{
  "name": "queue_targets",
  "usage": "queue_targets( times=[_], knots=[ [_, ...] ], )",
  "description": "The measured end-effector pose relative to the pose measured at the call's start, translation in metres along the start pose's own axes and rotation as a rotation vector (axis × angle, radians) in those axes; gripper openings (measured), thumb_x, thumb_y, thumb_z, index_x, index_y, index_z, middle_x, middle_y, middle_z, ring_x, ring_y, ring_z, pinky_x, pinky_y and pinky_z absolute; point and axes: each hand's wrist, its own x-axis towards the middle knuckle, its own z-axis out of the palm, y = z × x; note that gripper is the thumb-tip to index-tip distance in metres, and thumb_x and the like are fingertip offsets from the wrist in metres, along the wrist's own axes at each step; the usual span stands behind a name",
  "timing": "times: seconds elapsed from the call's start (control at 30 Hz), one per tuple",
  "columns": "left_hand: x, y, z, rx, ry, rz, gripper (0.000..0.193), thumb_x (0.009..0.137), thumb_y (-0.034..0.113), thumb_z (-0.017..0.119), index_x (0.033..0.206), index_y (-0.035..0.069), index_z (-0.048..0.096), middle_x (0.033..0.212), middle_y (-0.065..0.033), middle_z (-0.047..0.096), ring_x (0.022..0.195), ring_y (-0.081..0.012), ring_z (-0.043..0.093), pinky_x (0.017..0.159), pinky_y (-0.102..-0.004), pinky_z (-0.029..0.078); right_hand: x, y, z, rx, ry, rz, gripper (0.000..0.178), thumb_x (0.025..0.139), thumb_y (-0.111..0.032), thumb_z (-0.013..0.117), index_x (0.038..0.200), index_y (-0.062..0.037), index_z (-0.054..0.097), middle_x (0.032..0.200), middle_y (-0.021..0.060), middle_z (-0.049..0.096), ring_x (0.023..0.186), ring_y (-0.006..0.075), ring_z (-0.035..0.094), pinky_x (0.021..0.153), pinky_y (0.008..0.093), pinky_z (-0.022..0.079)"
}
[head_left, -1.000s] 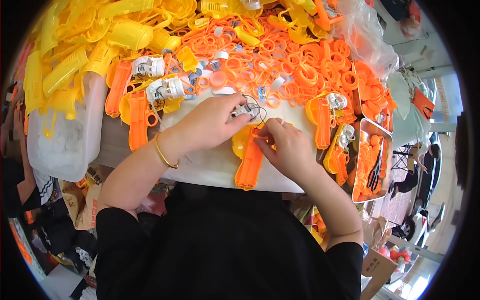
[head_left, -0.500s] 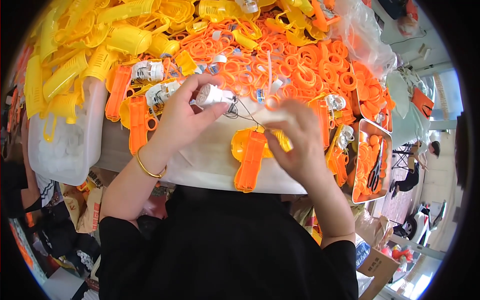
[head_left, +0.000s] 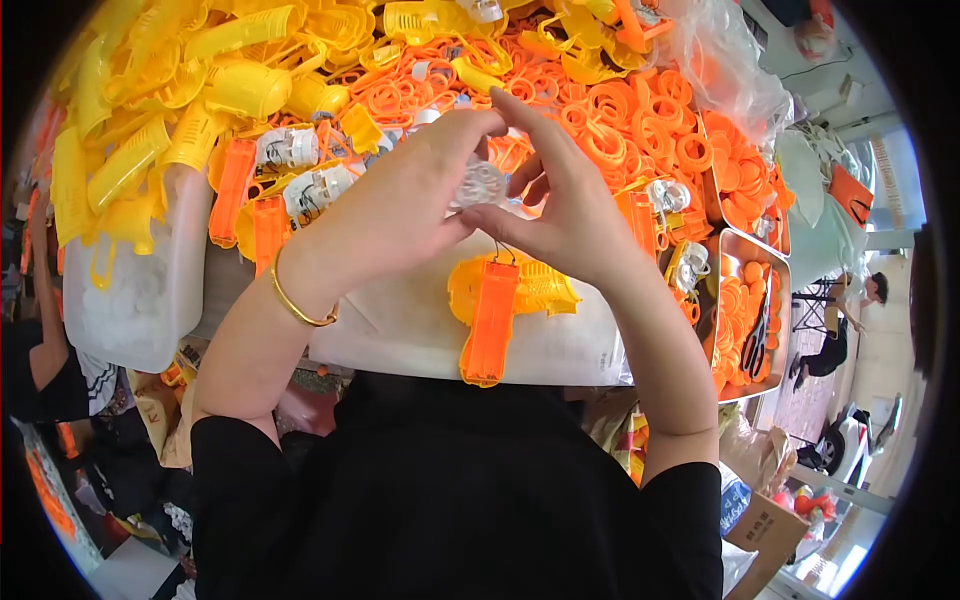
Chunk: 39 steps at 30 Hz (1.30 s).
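Head view, looking down. Left hand [head_left: 400,205] and right hand [head_left: 560,215] raised together above the desk [head_left: 400,330], fingers curled inward and tips meeting around a small white round part [head_left: 480,183]. Part pinched between both sets of fingertips, mostly covered, only a ribbed pale face showing in the gap. Thin dark wires [head_left: 505,252] hanging from under the right hand down toward a toy body [head_left: 500,300] in yellow with an orange grip. Toy body lying flat on the white desk surface just below the hands, grip pointing toward the near edge, not touched by either hand. Gold bangle [head_left: 295,305] around the left wrist. Black sleeves [head_left: 440,500] filling the lower middle.

Behind the hands, a wide heap of orange rings [head_left: 640,110] spread across the far desk. To the left of that, a pile of yellow shells [head_left: 200,80], some spilling over a translucent white bin [head_left: 130,290] at the left desk edge. Two small white motor units [head_left: 300,170] beside orange grip pieces [head_left: 235,190], just left of the left hand. At the right, a metal tray [head_left: 775,270] holding more orange rings and a dark tool, too small to tell which kind. Crumpled clear plastic bag [head_left: 730,60] at the far right. Beyond the desk on the right, a seated person [head_left: 845,320] well apart.
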Motion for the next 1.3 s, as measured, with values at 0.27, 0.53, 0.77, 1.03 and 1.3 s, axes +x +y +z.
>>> queue_targets(
  times=[0.27,0.53,0.77,1.03,1.3],
  knots=[
    [-0.013,-0.003,0.024,-0.531,0.355,0.059,0.046,0.075,0.004,0.071,0.115,0.008,0.048,0.107,-0.0035,0.054,0.087,-0.0122,0.056,0.073,-0.0258,0.048,-0.019,0.015,-0.013,0.407,0.063,0.187,0.048,0.086,-0.012,0.065,0.129,-0.0018,0.047,0.106,0.0071,0.061,0.085,0.0096,0.061,0.068,0.0232,0.051],
    [-0.007,-0.006,0.049,-0.611,0.067,-0.481,0.011,0.086,0.009,0.064,0.093,0.004,0.058,0.085,0.0010,0.057,0.077,-0.0069,0.055,0.064,-0.0221,0.047,-0.025,0.018,-0.015,0.554,0.133,0.277,0.038,0.089,-0.013,0.062,0.123,0.0005,0.050,0.097,0.0061,0.063,0.080,0.0101,0.061,0.064,0.0229,0.050],
    [-0.018,-0.025,0.013,-0.913,0.020,-0.505,0.017,0.085,0.014,0.063,0.094,0.002,0.057,0.093,-0.0025,0.060,0.095,-0.0084,0.056,0.083,-0.0282,0.047,-0.034,0.032,-0.023,0.501,0.214,0.276,0.036,0.090,-0.015,0.061,0.122,0.0004,0.051,0.094,0.0053,0.063,0.078,0.0093,0.060,0.063,0.0226,0.050],
    [0.000,0.010,0.010,-0.198,0.089,-0.197,0.038,0.078,0.017,0.074,0.107,0.005,0.052,0.094,-0.0021,0.059,0.096,-0.0087,0.054,0.083,-0.0272,0.046,-0.022,-0.003,-0.014,0.422,0.035,0.127,0.044,0.092,-0.018,0.058,0.130,-0.0002,0.046,0.108,0.0084,0.061,0.086,0.0112,0.062,0.071,0.0247,0.051],
    [-0.002,-0.031,0.019,-0.808,-0.047,-0.159,0.031,0.083,0.002,0.066,0.109,0.007,0.051,0.095,0.0000,0.057,0.088,-0.0102,0.058,0.080,-0.0254,0.048,-0.008,0.048,0.009,0.429,-0.247,0.281,0.030,0.087,-0.016,0.063,0.114,-0.0033,0.057,0.100,0.0062,0.062,0.082,0.0104,0.060,0.066,0.0231,0.048]
  ],
)
